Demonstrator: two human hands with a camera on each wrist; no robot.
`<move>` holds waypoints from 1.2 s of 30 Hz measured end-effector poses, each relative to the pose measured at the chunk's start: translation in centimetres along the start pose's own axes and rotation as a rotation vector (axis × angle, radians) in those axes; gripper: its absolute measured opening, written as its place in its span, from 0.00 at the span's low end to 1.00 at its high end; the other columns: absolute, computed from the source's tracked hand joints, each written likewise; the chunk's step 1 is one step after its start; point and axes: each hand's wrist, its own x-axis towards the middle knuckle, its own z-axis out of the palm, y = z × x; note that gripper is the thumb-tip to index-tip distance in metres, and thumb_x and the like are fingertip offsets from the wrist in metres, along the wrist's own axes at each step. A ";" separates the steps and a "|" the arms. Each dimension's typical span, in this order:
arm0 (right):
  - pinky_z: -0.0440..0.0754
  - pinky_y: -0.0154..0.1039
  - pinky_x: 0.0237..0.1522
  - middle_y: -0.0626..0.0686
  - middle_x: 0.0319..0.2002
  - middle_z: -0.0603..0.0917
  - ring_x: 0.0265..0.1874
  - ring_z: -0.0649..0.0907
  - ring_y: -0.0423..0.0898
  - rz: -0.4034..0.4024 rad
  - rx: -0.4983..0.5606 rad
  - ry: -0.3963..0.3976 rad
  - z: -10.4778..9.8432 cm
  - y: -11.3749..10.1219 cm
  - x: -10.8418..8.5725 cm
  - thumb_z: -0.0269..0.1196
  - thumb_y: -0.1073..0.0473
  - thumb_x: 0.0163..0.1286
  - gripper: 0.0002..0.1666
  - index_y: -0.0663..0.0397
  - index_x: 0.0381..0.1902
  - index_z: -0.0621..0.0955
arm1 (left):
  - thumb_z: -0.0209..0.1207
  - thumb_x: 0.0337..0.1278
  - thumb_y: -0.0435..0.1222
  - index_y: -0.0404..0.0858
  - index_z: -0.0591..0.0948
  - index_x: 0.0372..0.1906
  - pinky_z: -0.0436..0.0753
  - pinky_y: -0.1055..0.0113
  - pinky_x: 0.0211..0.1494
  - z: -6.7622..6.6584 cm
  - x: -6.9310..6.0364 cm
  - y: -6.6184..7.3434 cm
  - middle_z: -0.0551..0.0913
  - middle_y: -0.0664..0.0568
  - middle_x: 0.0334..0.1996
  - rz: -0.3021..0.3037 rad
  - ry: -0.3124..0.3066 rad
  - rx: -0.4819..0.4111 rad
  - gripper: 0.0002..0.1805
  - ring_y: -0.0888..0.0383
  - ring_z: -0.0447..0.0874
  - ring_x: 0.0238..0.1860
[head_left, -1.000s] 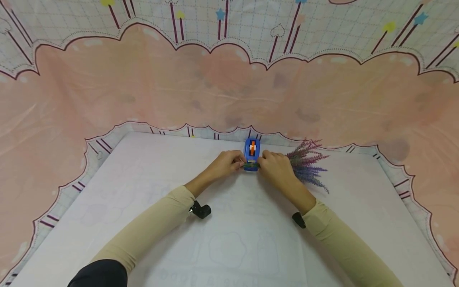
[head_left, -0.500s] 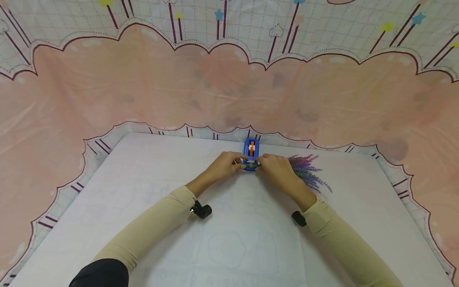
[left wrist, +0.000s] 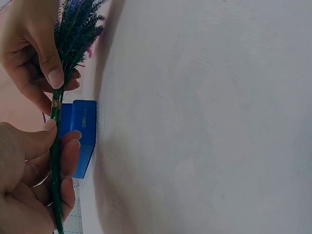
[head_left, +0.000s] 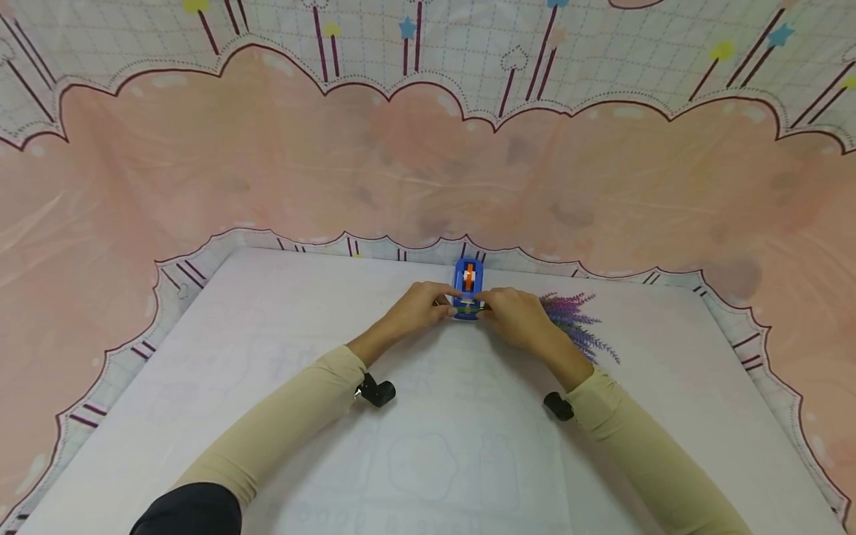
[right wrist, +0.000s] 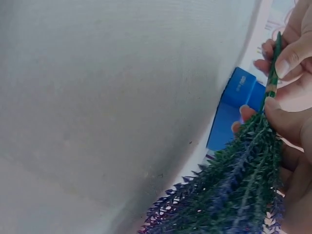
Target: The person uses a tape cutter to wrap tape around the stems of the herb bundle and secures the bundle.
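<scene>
A bunch of artificial lavender [head_left: 576,323] lies crosswise between the hands, with its purple and pink heads out to the right. My left hand [head_left: 420,305] holds the lower part of the green stems [left wrist: 55,168] between thumb and curled fingers. Just below the flower heads, my right hand [head_left: 518,316] pinches the same stems. Between the two grips, a short light brownish band [left wrist: 56,103] goes around the stems. Directly behind the stems stands a blue tape dispenser [head_left: 469,276] with an orange hub. Fingers hide parts of the stems.
The white tabletop [head_left: 428,416] stretches in front and to both sides. At its back edge hangs a peach-coloured patterned cloth [head_left: 401,171], close behind the dispenser. A black wrist camera [head_left: 377,392] sits under the left cuff, another black camera [head_left: 558,406] under the right.
The lavender heads have turned and now look narrower and lower in the head view. Fingers of both hands have shifted slightly on the stems. The tape dispenser stays in place.
</scene>
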 end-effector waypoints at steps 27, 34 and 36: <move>0.75 0.36 0.23 0.54 0.41 0.91 0.26 0.83 0.40 0.018 0.112 0.034 0.2 0.5 0.3 0.69 0.56 0.69 0.19 0.52 0.57 0.86 | 0.65 0.65 0.30 0.34 0.84 0.59 0.82 0.70 0.36 0.4 0.5 -0.5 0.91 0.44 0.39 -0.002 0.012 -0.018 0.18 0.60 0.86 0.33; 0.75 0.34 0.22 0.54 0.37 0.91 0.22 0.81 0.39 0.031 0.166 0.065 0.4 0.6 0.6 0.71 0.57 0.66 0.20 0.53 0.55 0.87 | 0.66 0.63 0.30 0.36 0.85 0.58 0.82 0.71 0.35 0.3 0.5 -0.3 0.91 0.45 0.39 -0.007 0.019 -0.007 0.18 0.61 0.85 0.32; 0.76 0.35 0.23 0.53 0.36 0.91 0.22 0.82 0.39 0.030 0.188 0.074 0.6 0.7 0.7 0.72 0.57 0.66 0.19 0.53 0.54 0.88 | 0.66 0.62 0.30 0.36 0.86 0.57 0.81 0.71 0.35 0.3 0.5 -0.3 0.91 0.45 0.38 -0.005 0.022 -0.002 0.18 0.61 0.84 0.31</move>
